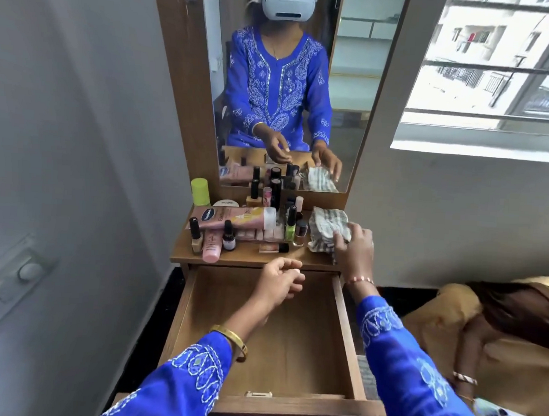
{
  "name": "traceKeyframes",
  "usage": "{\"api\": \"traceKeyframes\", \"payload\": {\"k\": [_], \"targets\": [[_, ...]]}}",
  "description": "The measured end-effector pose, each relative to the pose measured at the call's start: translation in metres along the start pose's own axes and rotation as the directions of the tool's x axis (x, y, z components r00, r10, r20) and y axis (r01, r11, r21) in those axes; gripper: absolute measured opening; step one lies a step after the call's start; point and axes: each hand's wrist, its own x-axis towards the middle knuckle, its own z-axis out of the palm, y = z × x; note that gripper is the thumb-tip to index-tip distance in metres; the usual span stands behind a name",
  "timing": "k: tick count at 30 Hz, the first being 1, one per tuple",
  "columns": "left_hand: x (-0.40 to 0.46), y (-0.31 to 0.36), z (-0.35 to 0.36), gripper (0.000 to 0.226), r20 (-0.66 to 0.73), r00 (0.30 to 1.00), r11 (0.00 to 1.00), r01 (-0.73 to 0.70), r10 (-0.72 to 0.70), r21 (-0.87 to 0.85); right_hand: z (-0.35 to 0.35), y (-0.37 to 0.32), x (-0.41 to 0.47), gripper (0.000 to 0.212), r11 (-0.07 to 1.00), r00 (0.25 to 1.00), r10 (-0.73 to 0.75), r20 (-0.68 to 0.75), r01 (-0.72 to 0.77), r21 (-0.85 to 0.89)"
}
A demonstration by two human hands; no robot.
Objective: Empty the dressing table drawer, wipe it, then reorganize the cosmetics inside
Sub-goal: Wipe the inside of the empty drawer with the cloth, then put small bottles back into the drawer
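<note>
The wooden drawer (pixel 294 352) is pulled out below the dressing table top (pixel 251 256) and holds nothing. Several cosmetics crowd the top: a pink lotion tube (pixel 234 218) lying on its side, a green-capped bottle (pixel 201 192), nail polish bottles (pixel 290 224) and small tubes. A striped grey-white cloth (pixel 327 228) lies bunched at the right of the top. My right hand (pixel 355 247) rests on the cloth, fingers curled onto its near edge. My left hand (pixel 282 281) hovers over the drawer's far end, fingers loosely curled, holding nothing that I can see.
A mirror (pixel 289 91) rises behind the table and reflects me and the bottles. A grey wall stands close on the left. A window (pixel 496 73) is at the upper right. Another person in brown clothing (pixel 482 339) sits low at the right.
</note>
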Motion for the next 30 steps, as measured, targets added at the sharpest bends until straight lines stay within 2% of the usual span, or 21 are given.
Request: {"api": "traceKeyframes", "payload": {"k": [2,5,9,12,15,19,22,25,30], "targets": [[0.0,-0.003,-0.001,0.014,-0.005,1.0,1.0,0.008,-0.008,-0.001,0.002,0.009,-0.013,0.029,0.994,0.995,-0.096,-0.039,0.094,-0.048],[-0.001,-0.005,-0.001,0.017,-0.015,1.0,1.0,0.017,-0.017,-0.014,0.007,0.015,-0.017,0.031,0.971,0.978,-0.197,0.067,0.204,-0.123],[-0.004,-0.003,-0.004,0.018,-0.025,1.0,0.999,0.011,-0.011,-0.031,0.012,0.004,0.0,0.039,0.951,0.965,-0.195,0.176,0.23,-0.208],[-0.007,-0.001,-0.01,0.019,-0.038,0.999,0.999,-0.009,0.007,-0.044,0.013,-0.004,0.01,0.038,0.944,0.963,-0.133,0.235,0.196,-0.266],[-0.008,0.001,-0.018,0.02,-0.061,0.998,0.998,-0.028,0.024,-0.065,0.012,-0.008,0.008,0.037,0.951,0.968,-0.141,0.21,0.191,-0.243],[-0.01,0.002,-0.03,0.019,-0.116,0.993,0.993,-0.051,0.039,-0.103,0.009,-0.021,-0.008,0.037,0.941,0.951,-0.297,0.089,0.307,-0.141],[-0.012,0.005,-0.04,0.02,-0.17,0.984,0.988,-0.07,0.047,-0.136,0.008,-0.042,-0.015,0.035,0.912,0.918,-0.388,0.078,0.395,-0.114],[-0.015,0.009,-0.05,0.02,-0.201,0.978,0.982,-0.088,0.054,-0.164,0.014,-0.059,-0.012,0.037,0.902,0.916,-0.367,0.161,0.393,-0.181],[-0.02,0.012,-0.061,0.018,-0.226,0.971,0.978,-0.113,0.072,-0.173,0.028,-0.062,-0.007,0.027,0.918,0.938,-0.262,0.229,0.315,-0.239]]}}
